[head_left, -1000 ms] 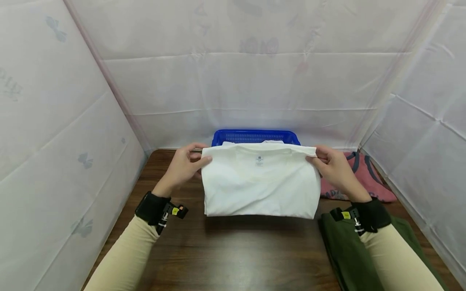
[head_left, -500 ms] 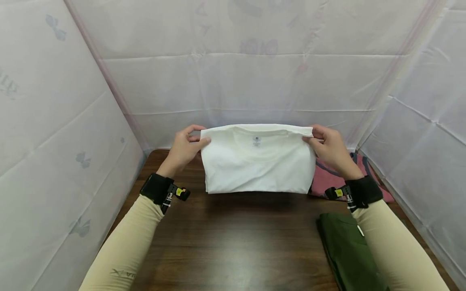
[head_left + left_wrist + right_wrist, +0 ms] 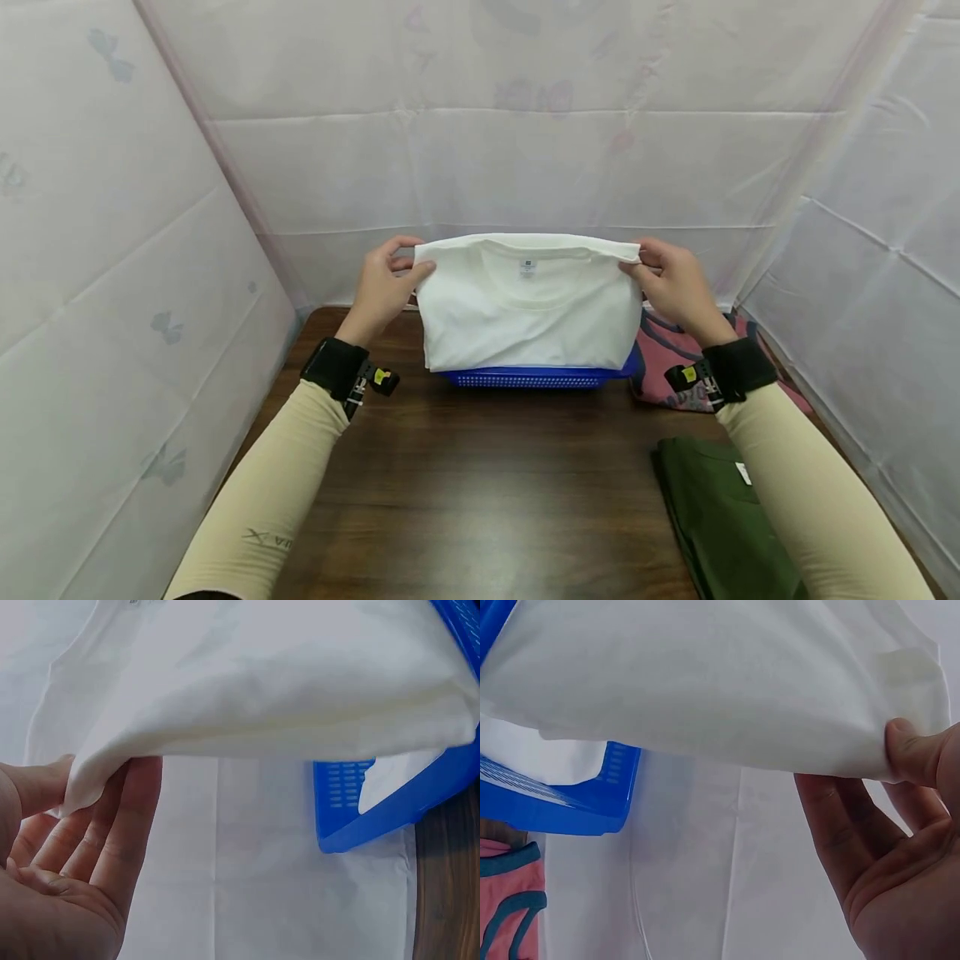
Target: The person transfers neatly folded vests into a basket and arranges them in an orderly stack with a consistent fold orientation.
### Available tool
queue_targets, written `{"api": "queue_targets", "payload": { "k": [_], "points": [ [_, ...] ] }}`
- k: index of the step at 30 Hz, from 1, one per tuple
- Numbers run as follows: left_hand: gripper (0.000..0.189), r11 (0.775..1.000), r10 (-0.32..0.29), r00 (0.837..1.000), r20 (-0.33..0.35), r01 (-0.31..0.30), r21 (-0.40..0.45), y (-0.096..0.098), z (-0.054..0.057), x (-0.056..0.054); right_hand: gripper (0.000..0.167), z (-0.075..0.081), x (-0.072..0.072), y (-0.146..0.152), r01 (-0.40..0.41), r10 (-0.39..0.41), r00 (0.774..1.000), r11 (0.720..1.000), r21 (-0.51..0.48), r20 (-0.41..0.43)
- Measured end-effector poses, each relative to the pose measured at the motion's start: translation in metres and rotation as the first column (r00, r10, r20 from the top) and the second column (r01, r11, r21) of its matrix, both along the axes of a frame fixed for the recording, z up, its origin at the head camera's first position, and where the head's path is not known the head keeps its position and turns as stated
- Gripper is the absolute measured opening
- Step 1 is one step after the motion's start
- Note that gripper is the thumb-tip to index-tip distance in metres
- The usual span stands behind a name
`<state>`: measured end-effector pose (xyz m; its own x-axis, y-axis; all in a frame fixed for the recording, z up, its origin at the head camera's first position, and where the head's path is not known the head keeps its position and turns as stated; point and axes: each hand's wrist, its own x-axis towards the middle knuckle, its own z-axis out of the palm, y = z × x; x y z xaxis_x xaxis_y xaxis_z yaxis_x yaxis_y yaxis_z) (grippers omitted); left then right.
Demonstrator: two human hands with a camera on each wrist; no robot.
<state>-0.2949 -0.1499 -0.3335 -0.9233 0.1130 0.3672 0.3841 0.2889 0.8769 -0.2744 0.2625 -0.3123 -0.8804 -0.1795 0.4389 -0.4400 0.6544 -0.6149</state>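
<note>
A folded white T-shirt (image 3: 528,312) hangs between my two hands, its round neckline and small printed label facing me. My left hand (image 3: 384,287) pinches the shirt's upper left corner between thumb and fingers. At the upper right corner my right hand (image 3: 677,287) pinches it the same way. Behind and beneath the shirt is a blue plastic basket (image 3: 528,379), mostly covered by it in the head view. Both wrist views show the lower edge of the shirt at the basket, and a piece of white cloth (image 3: 544,754) inside the basket.
A pink garment with dark blue trim (image 3: 675,379) lies right of the basket. Nearer to me on the right is a folded dark green garment (image 3: 720,508). The brown wooden table (image 3: 480,492) is enclosed by white sheet walls (image 3: 480,167) at the back and sides.
Both hands have carried the white T-shirt away from me, toward the back of the table and over the basket. The basket's front now shows below the shirt's hem.
</note>
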Motion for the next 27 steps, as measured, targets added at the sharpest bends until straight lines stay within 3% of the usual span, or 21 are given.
{"api": "queue_targets", "payload": {
  "k": [10,21,27],
  "points": [
    [0.032,0.999,0.047,0.995,-0.088,-0.046,0.011,0.014,-0.008,-0.016,0.022,-0.01,-0.016,0.001,-0.012,0.012,1.0,1.0,-0.019,0.001],
    [0.03,0.995,0.098,0.989,-0.115,-0.1,-0.013,0.025,-0.012,-0.029,0.023,-0.019,-0.023,0.008,-0.001,0.004,0.999,0.998,-0.059,0.049],
    [0.028,0.993,0.103,0.986,-0.132,-0.109,-0.04,0.028,-0.017,-0.033,0.022,-0.022,-0.026,0.009,0.031,-0.029,0.997,0.999,-0.029,0.069]
  ]
}}
